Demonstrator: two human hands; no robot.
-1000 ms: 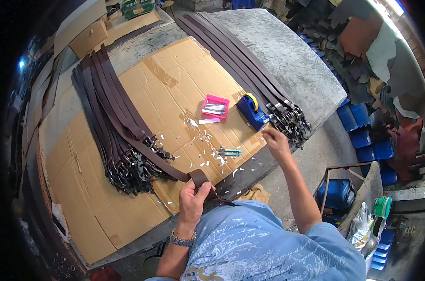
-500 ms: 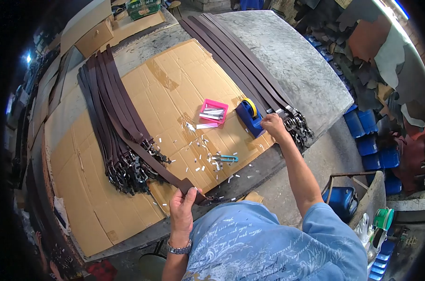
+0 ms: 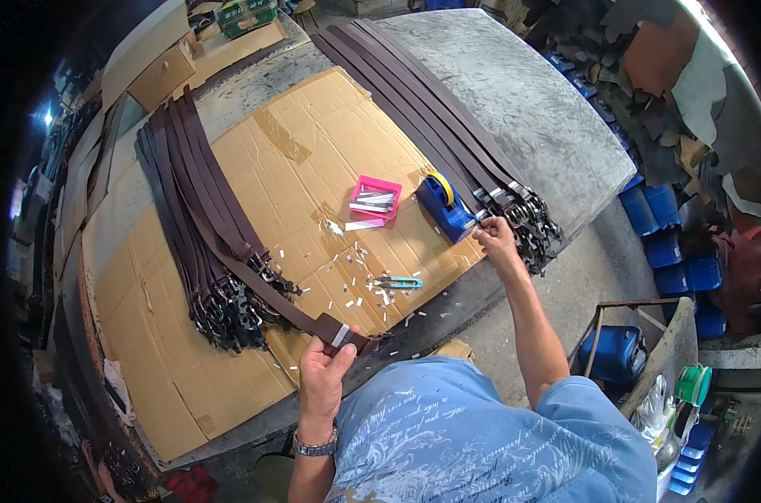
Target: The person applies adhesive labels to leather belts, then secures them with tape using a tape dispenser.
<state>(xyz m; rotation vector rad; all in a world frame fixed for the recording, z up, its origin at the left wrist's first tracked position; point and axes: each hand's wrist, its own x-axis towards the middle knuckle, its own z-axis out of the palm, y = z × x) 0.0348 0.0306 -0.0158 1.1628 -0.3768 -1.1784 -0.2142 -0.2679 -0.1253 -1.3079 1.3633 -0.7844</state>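
My left hand [image 3: 323, 373] is closed on the end of a dark brown belt [image 3: 292, 312], with a small pale label [image 3: 341, 335] lying on the strap by my thumb. At the front end of the blue tape dispenser [image 3: 444, 210], my right hand [image 3: 494, 240] has its fingers pinched together; what they hold is too small to make out. A yellow tape ring sits in the dispenser. The pink tray [image 3: 396, 191] holds pale strips. Blue snips [image 3: 399, 282] lie on the cardboard [image 3: 254, 176] among scattered white bits.
A pile of belts with buckles [image 3: 221, 302] lies on the left, another row [image 3: 447, 117] at the right. A cardboard box [image 3: 161, 74] stands at the back left. Blue containers [image 3: 615, 356] are on the right, below table height. Part of another person's arm shows at the lower left.
My right hand has shifted slightly down beside the dispenser. My left thumb has moved down off the strap, and the pale label now shows there. The view has shifted slightly.
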